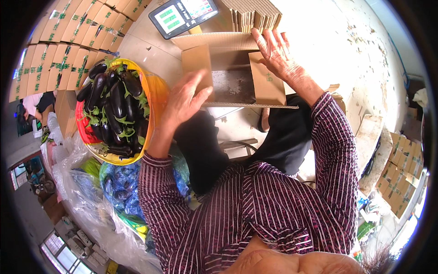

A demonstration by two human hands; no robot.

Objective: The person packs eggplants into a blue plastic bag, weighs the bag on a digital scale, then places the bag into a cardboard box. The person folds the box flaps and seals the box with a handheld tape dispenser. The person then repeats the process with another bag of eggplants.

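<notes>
An open cardboard box with its flaps spread stands before me on the platform of a digital scale, whose lit display is beyond the box. Inside, the box floor looks dark, with a pale patch. My right hand rests on the far flap near its right corner, fingers over the edge. My left hand, slightly blurred, is at the box's left side with thumb and fingers apart and nothing in it. To its left, a round basket lined with yellow and red plastic holds a heap of dark purple eggplants.
Flattened cardboard boxes stand stacked beyond the scale. Closed cartons are piled at the upper left, more at the far right. Blue plastic bags and clear film lie at the lower left. A person is at the left edge.
</notes>
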